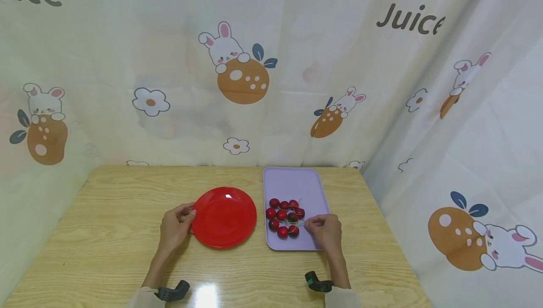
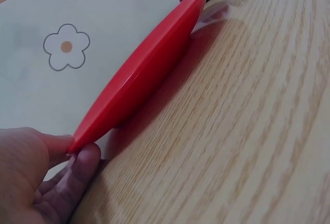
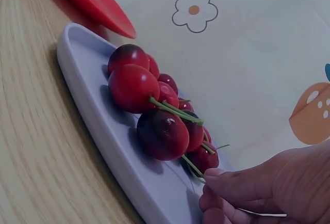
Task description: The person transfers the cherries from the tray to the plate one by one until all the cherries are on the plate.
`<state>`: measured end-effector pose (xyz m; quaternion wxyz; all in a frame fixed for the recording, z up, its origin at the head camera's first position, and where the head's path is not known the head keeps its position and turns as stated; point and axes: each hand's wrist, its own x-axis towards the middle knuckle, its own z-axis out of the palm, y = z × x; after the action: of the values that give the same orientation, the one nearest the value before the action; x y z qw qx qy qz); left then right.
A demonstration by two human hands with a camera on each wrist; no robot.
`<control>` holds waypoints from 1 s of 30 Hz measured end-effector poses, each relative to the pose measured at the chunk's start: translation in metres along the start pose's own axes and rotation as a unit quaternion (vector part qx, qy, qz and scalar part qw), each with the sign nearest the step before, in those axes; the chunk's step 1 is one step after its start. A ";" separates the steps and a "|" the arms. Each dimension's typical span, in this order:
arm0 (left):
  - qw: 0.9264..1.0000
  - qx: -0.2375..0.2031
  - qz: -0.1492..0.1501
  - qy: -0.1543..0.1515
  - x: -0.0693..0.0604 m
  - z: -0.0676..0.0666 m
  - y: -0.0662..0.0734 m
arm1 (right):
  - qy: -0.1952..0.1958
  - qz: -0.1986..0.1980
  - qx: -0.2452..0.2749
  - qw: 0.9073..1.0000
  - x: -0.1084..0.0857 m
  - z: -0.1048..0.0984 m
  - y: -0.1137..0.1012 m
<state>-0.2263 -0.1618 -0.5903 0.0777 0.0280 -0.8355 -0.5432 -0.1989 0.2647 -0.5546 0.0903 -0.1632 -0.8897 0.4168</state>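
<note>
A round red plate [image 1: 224, 217] lies on the table at the middle. My left hand [image 1: 175, 227] pinches its left rim, thumb on top and fingers beneath, as the left wrist view shows at the plate's edge [image 2: 134, 79]. To the right, a lilac tray [image 1: 292, 181] holds a cluster of red cherries [image 1: 282, 215] with green stems. Over the tray's right side is my right hand [image 1: 325, 230]. In the right wrist view, its thumb and fingers [image 3: 242, 182] pinch the end of a green cherry stem [image 3: 192, 166]; the cherries sit close together on the tray.
The light wood table [image 1: 127, 214] runs back to a pale curtain [image 1: 169, 63] printed with rabbits, fruit and flowers. Another stretch of curtain [image 1: 488, 157] stands along the right side. A narrow strip of wood separates plate and tray.
</note>
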 end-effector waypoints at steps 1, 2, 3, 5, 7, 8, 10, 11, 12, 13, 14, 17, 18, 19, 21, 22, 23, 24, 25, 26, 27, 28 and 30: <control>1.000 0.001 0.002 0.000 0.000 0.000 0.000 | 0.000 0.003 0.003 1.000 0.000 0.000 -0.001; 1.000 0.003 0.003 0.000 0.000 -0.001 -0.001 | -0.001 0.005 0.006 1.000 -0.001 -0.001 -0.002; 1.000 0.004 0.003 0.000 0.000 -0.001 -0.001 | -0.002 0.009 0.008 1.000 -0.001 -0.001 -0.002; 1.000 0.005 0.001 -0.001 0.000 -0.001 -0.002 | -0.005 0.015 0.013 1.000 -0.001 -0.003 -0.002; 1.000 0.004 -0.002 -0.002 0.000 -0.001 -0.003 | -0.006 0.024 0.017 1.000 0.000 -0.003 -0.002; 1.000 0.003 -0.004 -0.003 0.000 0.000 -0.003 | -0.007 0.028 0.020 0.999 0.001 -0.003 -0.002; 1.000 0.001 -0.006 -0.003 0.000 0.000 -0.003 | -0.006 0.033 0.021 0.999 0.002 -0.003 -0.002; 1.000 0.000 -0.006 -0.002 0.001 0.000 -0.003 | -0.005 0.037 0.021 0.999 0.002 -0.003 -0.003; 1.000 0.000 -0.006 -0.002 0.001 0.000 -0.003 | -0.004 0.042 0.022 0.999 0.002 -0.003 -0.003; 1.000 0.001 -0.006 -0.001 0.001 0.000 -0.003 | -0.003 0.044 0.026 0.999 0.002 -0.003 -0.004; 1.000 0.001 -0.006 -0.001 0.001 0.000 -0.003 | -0.002 0.049 0.032 0.998 0.002 -0.003 -0.005; 1.000 0.003 -0.006 0.001 0.001 0.000 -0.003 | -0.010 0.059 0.074 0.995 0.003 -0.002 -0.007; 1.000 0.002 -0.007 0.002 0.001 0.000 -0.003 | -0.013 0.063 0.092 0.994 0.003 -0.002 -0.008; 1.000 0.001 -0.008 0.002 0.001 0.000 -0.002 | -0.017 0.066 0.109 0.992 0.003 -0.001 -0.008; 1.000 -0.002 -0.008 0.001 0.001 0.000 -0.002 | -0.022 0.072 0.138 0.988 0.002 -0.001 -0.009; 1.000 -0.003 -0.009 0.001 0.001 0.000 -0.002 | -0.021 0.075 0.143 0.987 0.002 0.000 -0.009; 1.000 -0.004 -0.009 0.001 0.001 0.000 -0.002 | -0.021 0.080 0.151 0.985 0.002 0.000 -0.009; 1.000 -0.004 -0.010 0.001 0.001 0.000 -0.002 | -0.022 0.082 0.158 0.984 0.001 0.000 -0.009; 1.000 -0.003 -0.011 0.001 0.001 0.000 -0.002 | -0.022 0.085 0.164 0.983 0.001 0.000 -0.009; 1.000 -0.001 -0.012 0.000 0.000 0.000 -0.001 | -0.023 0.087 0.170 0.981 0.000 0.000 -0.008; 1.000 0.000 -0.014 0.000 0.000 0.000 -0.001 | -0.025 0.091 0.178 0.979 0.000 0.000 -0.008; 1.000 0.002 -0.015 0.000 0.000 0.001 -0.001 | -0.027 0.093 0.185 0.978 0.000 0.000 -0.008; 1.000 0.004 -0.019 0.000 0.000 0.001 -0.001 | -0.031 0.098 0.195 0.975 0.000 0.000 -0.007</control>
<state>-0.2262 -0.1614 -0.5911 0.0675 0.0442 -0.8371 -0.5410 -0.2001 0.2604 -0.5492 0.0511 -0.2161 -0.7734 0.5938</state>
